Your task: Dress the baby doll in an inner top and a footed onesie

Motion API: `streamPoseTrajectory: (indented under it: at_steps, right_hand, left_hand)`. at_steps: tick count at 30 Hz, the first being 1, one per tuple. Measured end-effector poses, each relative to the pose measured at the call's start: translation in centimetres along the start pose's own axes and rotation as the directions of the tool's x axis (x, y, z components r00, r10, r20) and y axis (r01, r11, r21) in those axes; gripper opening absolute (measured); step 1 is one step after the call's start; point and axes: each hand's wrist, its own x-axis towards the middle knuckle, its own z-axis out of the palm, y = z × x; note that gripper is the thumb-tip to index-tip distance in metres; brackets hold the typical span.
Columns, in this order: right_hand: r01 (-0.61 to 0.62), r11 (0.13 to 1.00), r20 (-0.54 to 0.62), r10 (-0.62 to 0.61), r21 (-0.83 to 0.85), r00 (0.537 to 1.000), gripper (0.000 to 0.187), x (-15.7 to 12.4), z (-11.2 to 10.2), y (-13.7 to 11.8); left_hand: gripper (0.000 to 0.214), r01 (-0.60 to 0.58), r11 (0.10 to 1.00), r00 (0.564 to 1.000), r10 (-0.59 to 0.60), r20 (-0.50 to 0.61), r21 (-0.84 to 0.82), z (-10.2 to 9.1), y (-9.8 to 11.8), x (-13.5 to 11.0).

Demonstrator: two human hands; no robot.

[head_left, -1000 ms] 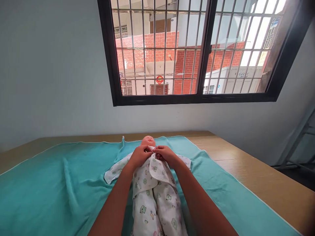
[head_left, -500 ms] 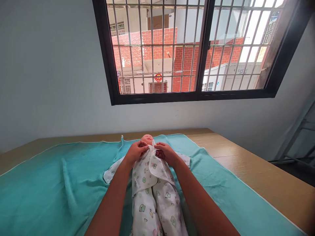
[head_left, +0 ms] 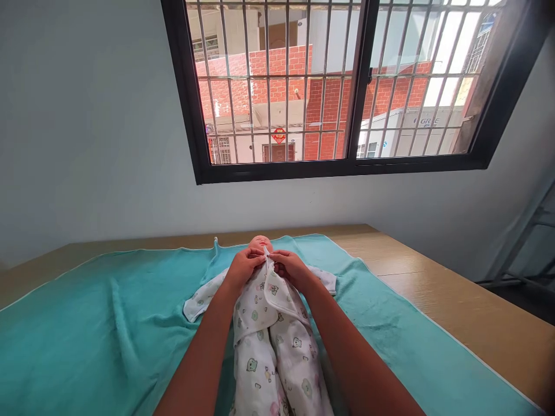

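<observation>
A baby doll (head_left: 261, 242) lies on its back, its head toward the wall. It wears a white wrap-front baby outfit (head_left: 255, 312) printed with small green and pink animals. At the doll's neck, my left hand (head_left: 243, 267) pinches the outfit's collar edge. Close beside it, my right hand (head_left: 289, 267) pinches the other side of the collar, its fingers curled. Between my fingertips a bit of white fabric stands up; any fastener there is too small to make out. Both sleeves spread out to the sides, and the overlapping front flap drapes over the body.
Under the doll a teal blanket (head_left: 108, 323) with a pale edge covers much of the wooden table (head_left: 416, 277). Behind rises a grey-white wall (head_left: 95, 127) with a black-framed, barred window (head_left: 277, 170). Metal framing (head_left: 526, 231) stands at the right.
My fingertips have come closer together at the collar, drawing its two edges toward each other and up under the doll's chin. The doll's body stays in place.
</observation>
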Motion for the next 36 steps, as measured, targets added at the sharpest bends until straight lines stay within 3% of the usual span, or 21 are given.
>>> streamPoseTrajectory:
  at_steps: [8,21,29,36]
  right_hand:
    - [0.0,0.999,-0.011,0.0,-0.033,1.0,0.024,0.8,-0.4,0.8]
    - [0.003,1.0,0.002,-0.003,-0.006,1.0,0.024,0.5,-0.1,0.6]
    - [0.016,1.0,0.007,-0.016,-0.005,1.0,0.025,0.9,-0.6,1.0]
    - [0.016,0.999,0.036,-0.017,0.031,0.999,0.026,0.9,-0.7,1.1]
  left_hand:
    - [0.028,0.019,0.996,1.0,-0.02,-0.002,-0.089,-0.1,-0.2,0.3]
    - [0.016,-0.012,1.0,0.997,0.013,-0.078,0.015,0.6,0.5,-0.4]
    - [0.022,-0.006,1.0,0.999,0.005,-0.037,-0.02,0.3,0.1,-0.3]
    - [0.014,-0.023,1.0,0.997,0.023,-0.078,0.004,0.7,0.0,-0.1]
